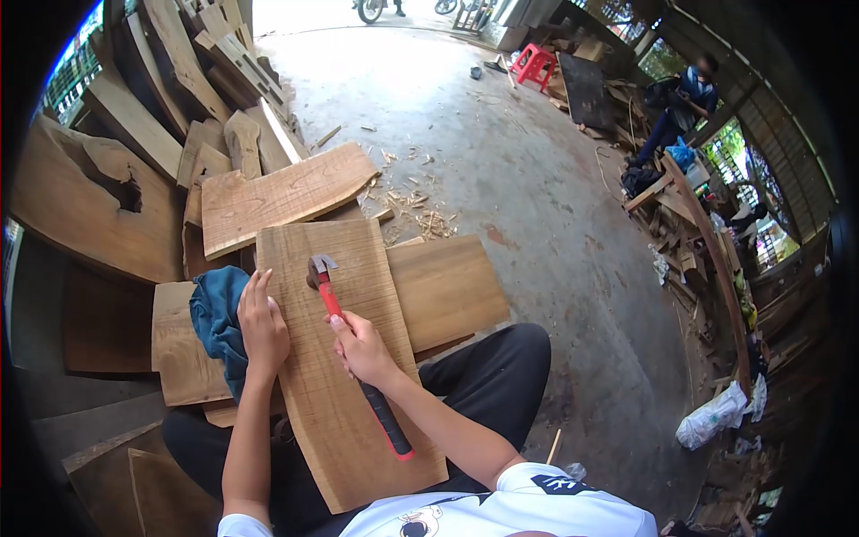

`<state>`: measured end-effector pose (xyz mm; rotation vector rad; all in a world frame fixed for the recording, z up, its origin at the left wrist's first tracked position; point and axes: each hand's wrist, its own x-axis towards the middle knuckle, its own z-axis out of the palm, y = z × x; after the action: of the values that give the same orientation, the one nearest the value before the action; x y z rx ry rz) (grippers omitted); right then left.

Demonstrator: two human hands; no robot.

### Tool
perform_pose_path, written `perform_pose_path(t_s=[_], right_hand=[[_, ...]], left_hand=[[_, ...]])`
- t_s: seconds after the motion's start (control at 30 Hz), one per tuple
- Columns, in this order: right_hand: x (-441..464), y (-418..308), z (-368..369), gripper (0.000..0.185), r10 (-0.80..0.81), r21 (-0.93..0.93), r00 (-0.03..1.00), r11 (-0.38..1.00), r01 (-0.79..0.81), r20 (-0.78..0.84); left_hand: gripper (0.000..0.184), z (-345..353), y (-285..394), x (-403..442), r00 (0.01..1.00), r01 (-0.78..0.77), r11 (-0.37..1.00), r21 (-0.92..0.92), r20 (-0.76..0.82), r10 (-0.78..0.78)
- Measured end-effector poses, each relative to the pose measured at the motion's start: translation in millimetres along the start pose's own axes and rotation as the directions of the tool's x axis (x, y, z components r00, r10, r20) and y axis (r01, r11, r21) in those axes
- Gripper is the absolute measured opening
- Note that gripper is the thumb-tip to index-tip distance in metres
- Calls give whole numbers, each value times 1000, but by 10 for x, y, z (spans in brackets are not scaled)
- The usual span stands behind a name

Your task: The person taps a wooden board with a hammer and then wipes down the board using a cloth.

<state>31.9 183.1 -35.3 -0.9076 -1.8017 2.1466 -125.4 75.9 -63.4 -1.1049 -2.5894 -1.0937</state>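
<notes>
Hammer and wooden board in a workshop, seen from the seated person's head. The rectangular wooden board (pixel 353 421) lies lengthwise in the near centre, its near end between the person's dark-trousered legs (pixel 501 376). The claw hammer (pixel 385 416) is held slantwise above it, metal head toward the far end and black handle section toward the near right; whether the head touches the wood cannot be told. The grip of the right hand (pixel 365 349) is closed around the red part of the shaft. The left hand (pixel 261 327) lies along the board's left edge, its grip uncurled with the fingers extended toward the far side. Just left of this hand is a crumpled teal cloth (pixel 217 313). Beyond the board's far end lies a curved-edged plank (pixel 277 201); a darker panel (pixel 452 291) projects at right. A large slab with a hole (pixel 98 201) leans at far left. Wood chips (pixel 420 217) are scattered over the concrete floor (pixel 555 233). At far right are a red plastic stool (pixel 534 64) and another person (pixel 693 100); a white plastic bag (pixel 713 418) lies at near right.
</notes>
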Motion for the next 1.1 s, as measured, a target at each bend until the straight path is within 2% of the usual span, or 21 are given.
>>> perform_pose_path(t_s=[0.17,0.23,0.33,0.37,0.4,0.43,0.47,0.5,0.53,0.57,0.63,0.67,0.73,0.8,0.9,0.97,1.03,1.1], right_hand=[[9,46,46,40,28,78,999,996,-30,21],[15,176,88,38,24,165,998,986,-32,52],[-15,197,111,37,-1,194,997,981,-13,71],[-12,191,97,37,-3,197,998,980,-10,70],[-6,191,81,37,-22,106,998,994,15,60],[4,194,72,37,-42,14,998,999,41,54],[27,238,83,37,-43,14,997,999,42,57],[52,296,110,40,-185,-63,983,981,183,-18],[71,353,115,42,-328,-151,941,937,314,-82],[61,352,110,42,-330,-153,941,937,315,-80],[49,348,90,42,-404,-170,909,908,384,-102],[30,308,61,42,-403,-172,910,907,383,-101],[-10,226,-17,37,-139,-79,990,987,138,-3],[30,281,-45,36,-169,-64,986,984,169,10],[17,259,-90,36,-194,-45,979,979,197,59],[25,211,-123,36,-194,-47,976,979,199,96],[28,202,-124,38,-254,-111,958,957,269,133],[84,261,-157,38,-254,-112,958,956,269,134]], left_hand=[[38,3,14,-24,997,-37,999,21,-67,38],[37,-14,39,-16,992,-66,997,35,-110,69],[40,-104,247,-110,984,-128,989,-80,-134,117],[40,-112,337,-146,991,-111,976,-189,-99,93],[40,-124,443,-194,996,-87,952,-294,-59,73],[42,-135,553,-251,998,19,910,-415,58,6],[44,-100,687,-323,991,113,821,-560,119,-55],[46,-69,796,-404,976,207,701,-682,189,-104],[52,25,806,-507,970,234,675,-700,219,-109],[52,38,848,-573,970,233,674,-701,217,-110],[56,50,917,-644,950,312,580,-752,261,-172],[58,-4,942,-650,941,336,602,-725,292,-173],[58,-87,983,-692,929,363,601,-712,324,-178],[58,-64,981,-744,918,389,597,-701,353,-183],[59,-23,946,-818,948,308,642,-703,283,-145],[64,-96,955,-830,962,215,836,-505,256,-93],[68,-155,969,-811,958,213,827,-521,277,-72],[72,-155,932,-785,954,206,817,-539,296,-46]])
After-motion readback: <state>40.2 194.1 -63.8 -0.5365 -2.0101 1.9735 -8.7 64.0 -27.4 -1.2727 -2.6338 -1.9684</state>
